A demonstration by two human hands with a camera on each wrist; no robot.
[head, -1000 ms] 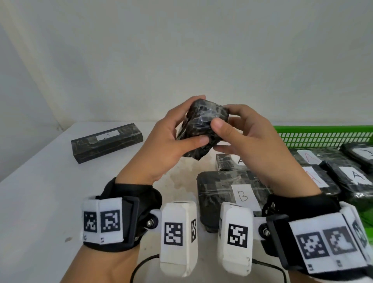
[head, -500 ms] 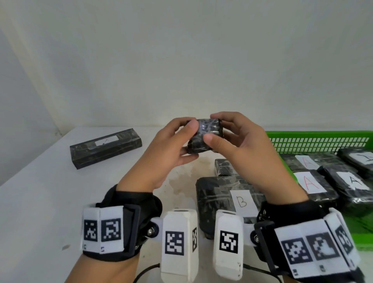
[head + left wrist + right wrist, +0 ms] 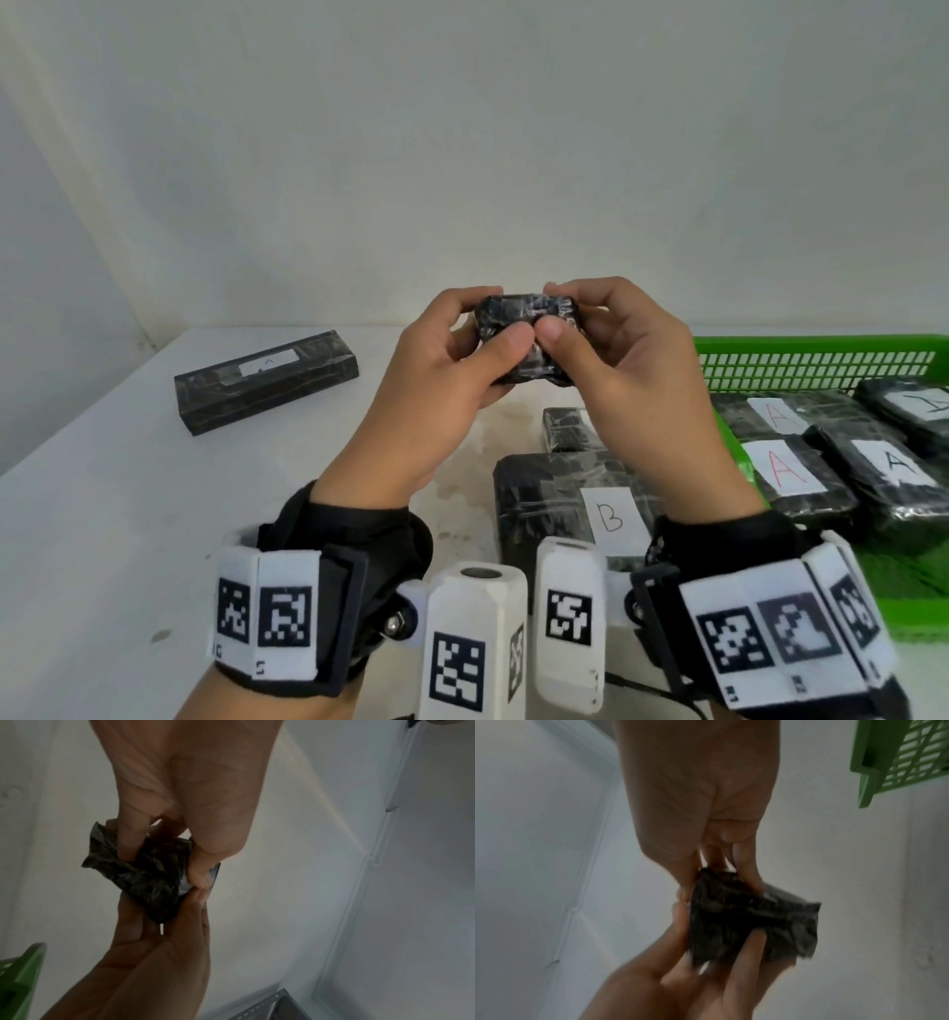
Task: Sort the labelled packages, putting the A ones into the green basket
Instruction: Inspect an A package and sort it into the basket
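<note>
Fingers (image 3: 557, 336) of both hands pinch small black package (image 3: 529, 313) between them

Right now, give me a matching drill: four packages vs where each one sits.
Things:
1. small black package
2. long black package
3. package labelled B
4. package with a red A

Places:
a. inside the green basket
b. alone on the white table, far left
c. on the table just left of the basket
d. held up between left hand and right hand

Pairs: 1-d, 2-b, 3-c, 4-a
</note>
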